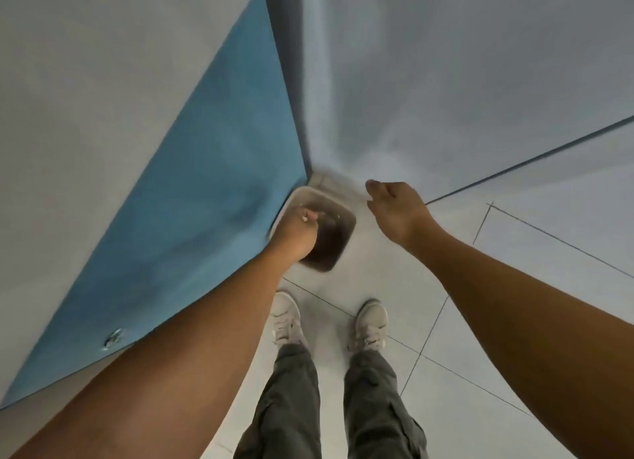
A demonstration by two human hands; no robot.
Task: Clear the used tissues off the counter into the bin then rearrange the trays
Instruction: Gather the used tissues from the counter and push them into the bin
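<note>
L hand [295, 234] over bin [338, 242] in floor corner, grip curled, pinching small white scrap [304, 218], R hand [394, 211] above floor near bin, grip released, nothing held

Left hand [297, 234] low and forward, curled on a white scrap [304, 218]; right hand [398, 211] alongside, slack, palm down

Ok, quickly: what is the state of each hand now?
Left hand: curled, pinching a white scrap over the bin.
Right hand: open, holding nothing.
</note>
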